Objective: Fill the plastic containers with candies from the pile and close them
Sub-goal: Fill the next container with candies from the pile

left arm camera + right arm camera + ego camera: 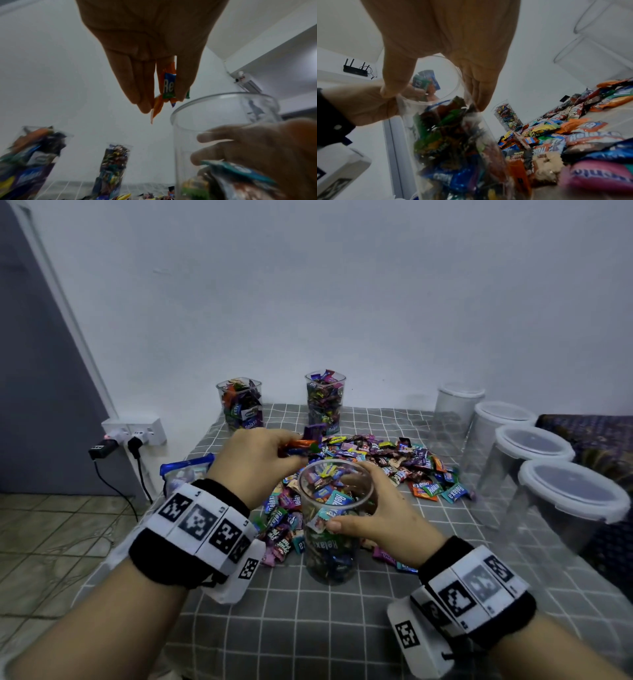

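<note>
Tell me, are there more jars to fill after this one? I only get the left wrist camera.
Observer: Yes. The head view shows four empty lidded containers lined up along the table's right side.
Operator: Is there lots of candy left?
Observer: Plenty. A wide candy pile lies on the checked cloth, behind the open container that the right hand holds.
Operator: Anything else down there?
Observer: A blue-edged zip bag lies at the table's left edge, just left of the left hand, which pinches the candies.
</note>
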Motion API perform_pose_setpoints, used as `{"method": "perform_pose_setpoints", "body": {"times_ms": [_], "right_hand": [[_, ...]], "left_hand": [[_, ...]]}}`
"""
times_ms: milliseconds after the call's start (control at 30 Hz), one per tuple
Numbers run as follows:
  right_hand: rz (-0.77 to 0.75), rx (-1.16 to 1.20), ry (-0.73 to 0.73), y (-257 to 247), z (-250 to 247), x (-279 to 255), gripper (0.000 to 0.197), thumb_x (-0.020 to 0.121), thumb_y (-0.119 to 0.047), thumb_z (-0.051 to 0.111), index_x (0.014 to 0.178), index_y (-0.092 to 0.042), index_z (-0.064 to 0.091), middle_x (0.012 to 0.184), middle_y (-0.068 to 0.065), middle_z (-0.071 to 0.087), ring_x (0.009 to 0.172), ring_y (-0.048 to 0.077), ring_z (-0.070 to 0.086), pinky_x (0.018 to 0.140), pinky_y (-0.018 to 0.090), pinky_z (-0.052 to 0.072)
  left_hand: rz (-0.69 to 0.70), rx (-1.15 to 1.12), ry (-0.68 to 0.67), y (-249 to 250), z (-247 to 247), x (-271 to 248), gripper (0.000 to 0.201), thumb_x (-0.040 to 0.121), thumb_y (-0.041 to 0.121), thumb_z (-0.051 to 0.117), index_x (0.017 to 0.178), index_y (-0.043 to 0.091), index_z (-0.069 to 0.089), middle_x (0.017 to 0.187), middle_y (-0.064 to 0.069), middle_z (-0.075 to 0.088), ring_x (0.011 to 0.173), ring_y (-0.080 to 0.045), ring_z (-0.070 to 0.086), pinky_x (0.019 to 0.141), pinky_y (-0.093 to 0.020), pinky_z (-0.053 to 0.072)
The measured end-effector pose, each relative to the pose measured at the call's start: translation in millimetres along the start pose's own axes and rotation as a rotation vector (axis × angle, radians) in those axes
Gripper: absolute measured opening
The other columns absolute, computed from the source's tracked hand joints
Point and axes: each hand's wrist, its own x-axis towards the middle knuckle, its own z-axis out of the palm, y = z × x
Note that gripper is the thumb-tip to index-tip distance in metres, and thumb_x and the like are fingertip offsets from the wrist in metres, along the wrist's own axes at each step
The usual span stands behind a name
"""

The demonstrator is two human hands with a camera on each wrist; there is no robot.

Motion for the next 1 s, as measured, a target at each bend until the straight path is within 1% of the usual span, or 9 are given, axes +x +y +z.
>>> {"method": "perform_pose_setpoints", "body": {"times_ms": [67, 167, 267, 400, 500, 600, 767, 900, 1000], "right_hand": [[-0.006, 0.011, 0.000, 1.0, 0.2, -0.1, 0.070, 0.053, -0.036, 0.082, 0.110, -0.041, 0.041, 0.114, -0.016, 0.059, 0.107, -0.005, 0.056, 0.094, 0.017, 0.044], [-0.026, 0.019, 0.008, 4.6, 0.2, 0.6, 0.073, 0.059, -0.027, 0.087, 0.115, -0.038, 0.041, 0.113, -0.015, 0.061, 0.105, -0.004, 0.058, 0.093, 0.019, 0.045], [-0.032, 0.020, 0.013, 3.5, -0.5, 0.0, 0.070, 0.063, -0.019, 0.084, 0.114, -0.038, 0.040, 0.109, -0.020, 0.058, 0.101, -0.013, 0.055, 0.089, 0.013, 0.043], [-0.035, 0.016, 0.013, 4.5, -0.6, 0.5, 0.068, 0.064, -0.018, 0.084, 0.112, -0.038, 0.041, 0.112, -0.018, 0.058, 0.103, -0.010, 0.056, 0.090, 0.012, 0.042], [-0.050, 0.009, 0.020, 4.2, 0.0, 0.9, 0.067, 0.064, -0.015, 0.084, 0.108, -0.041, 0.040, 0.111, -0.021, 0.057, 0.101, -0.015, 0.054, 0.088, 0.007, 0.041], [-0.052, 0.020, 0.016, 4.6, -0.3, 0.6, 0.066, 0.065, -0.015, 0.084, 0.108, -0.041, 0.041, 0.112, -0.020, 0.057, 0.102, -0.013, 0.055, 0.089, 0.010, 0.042], [-0.037, -0.002, 0.002, 4.3, -0.5, 1.2, 0.072, 0.064, -0.021, 0.084, 0.113, -0.043, 0.037, 0.120, -0.018, 0.054, 0.111, -0.008, 0.052, 0.098, 0.015, 0.040], [0.026, -0.176, -0.155, -1.3, -14.7, 0.4, 0.088, 0.067, -0.020, 0.084, 0.132, -0.036, 0.026, 0.130, -0.015, 0.048, 0.122, 0.002, 0.046, 0.107, 0.026, 0.037], [0.132, -0.504, -0.275, -2.5, -35.2, -0.3, 0.086, 0.072, -0.026, 0.080, 0.141, -0.025, 0.029, 0.137, -0.013, 0.043, 0.126, 0.004, 0.040, 0.103, 0.020, 0.032]], "left_hand": [[0.053, 0.083, -0.046, 8.4, -0.1, -1.9, 0.027, 0.082, 0.029, 0.067, 0.110, 0.028, 0.070, 0.087, 0.003, 0.071, 0.081, -0.014, 0.061, 0.072, -0.027, 0.044], [0.110, 0.194, -0.071, 16.4, 5.6, -5.6, 0.033, 0.082, 0.031, 0.065, 0.115, 0.032, 0.066, 0.104, 0.004, 0.070, 0.096, -0.017, 0.062, 0.080, -0.028, 0.047], [0.154, 0.199, -0.064, 20.2, 9.5, -8.2, 0.032, 0.082, 0.031, 0.064, 0.113, 0.035, 0.067, 0.104, 0.006, 0.070, 0.098, -0.017, 0.062, 0.080, -0.029, 0.047], [0.176, 0.270, -0.068, 19.5, 12.3, -8.7, 0.038, 0.082, 0.038, 0.064, 0.121, 0.038, 0.060, 0.114, 0.011, 0.066, 0.104, -0.012, 0.059, 0.083, -0.027, 0.044], [0.181, 0.278, -0.062, 18.2, 14.2, -9.3, 0.038, 0.083, 0.041, 0.063, 0.121, 0.040, 0.060, 0.115, 0.012, 0.065, 0.108, -0.011, 0.057, 0.085, -0.029, 0.045], [0.172, 0.229, -0.011, 15.9, 15.0, -10.0, 0.034, 0.083, 0.042, 0.063, 0.117, 0.039, 0.063, 0.113, 0.011, 0.067, 0.105, -0.012, 0.060, 0.084, -0.030, 0.046], [0.148, 0.023, 0.118, 9.1, 13.3, -9.9, 0.022, 0.086, 0.034, 0.062, 0.108, 0.033, 0.069, 0.097, 0.010, 0.072, 0.086, -0.010, 0.065, 0.075, -0.029, 0.050], [0.047, -0.049, 0.164, -3.5, 13.7, -4.9, 0.019, 0.089, 0.029, 0.059, 0.104, 0.032, 0.070, 0.093, 0.010, 0.071, 0.084, -0.010, 0.064, 0.077, -0.032, 0.052], [-0.064, 0.021, 0.063, -20.8, 18.3, 1.2, 0.022, 0.090, 0.029, 0.057, 0.109, 0.034, 0.067, 0.101, 0.009, 0.070, 0.094, -0.013, 0.064, 0.084, -0.035, 0.051]]}}
